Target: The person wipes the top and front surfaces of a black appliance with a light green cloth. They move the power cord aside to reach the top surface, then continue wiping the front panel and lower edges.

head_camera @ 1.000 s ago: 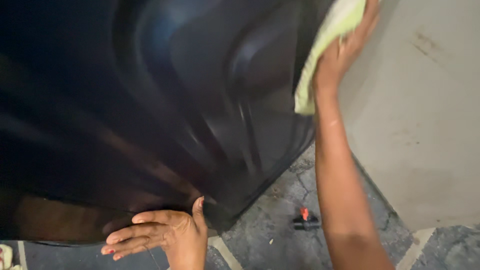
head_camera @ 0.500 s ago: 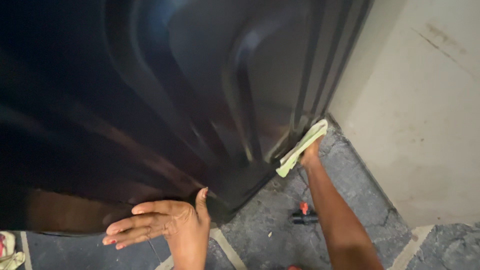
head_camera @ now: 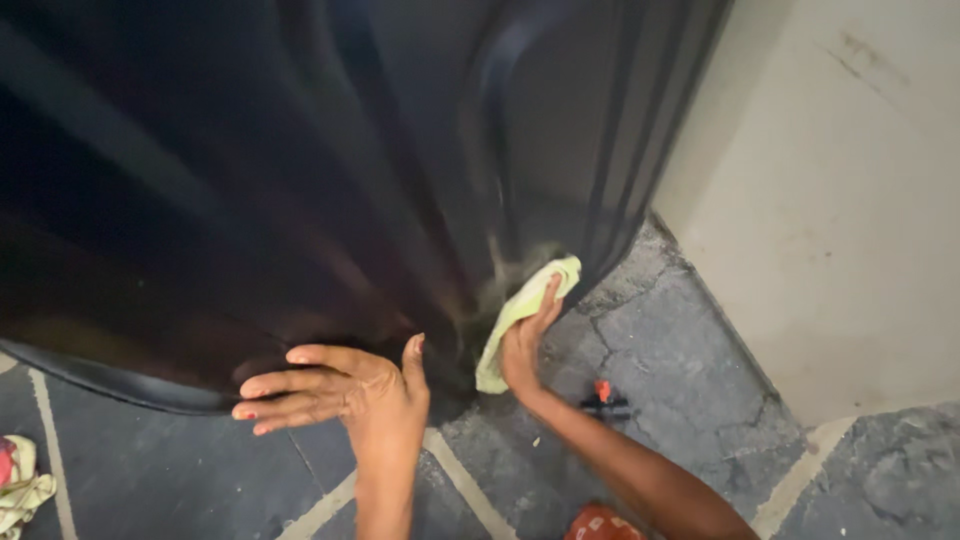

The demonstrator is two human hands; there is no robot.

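A large glossy dark panel (head_camera: 300, 170) with moulded ridges, like a door, fills the upper left of the head view. My left hand (head_camera: 335, 395) lies flat against its lower edge with the fingers spread toward the left. My right hand (head_camera: 525, 345) presses a pale yellow-green cloth (head_camera: 520, 310) against the bottom right part of the panel, close to the floor. A light smear shows on the panel just above the cloth.
A beige wall (head_camera: 830, 220) stands to the right of the panel. The floor (head_camera: 650, 330) is dark cracked stone with pale joints. On it lie a small black-and-red object (head_camera: 603, 398), a bunched rag (head_camera: 18, 485) at the far left, and something orange-red (head_camera: 598, 522) near the bottom edge.
My right hand with the cloth has come down from the panel's upper right edge to its bottom, then shifted left along the lower part. My left hand stays on the lower edge.
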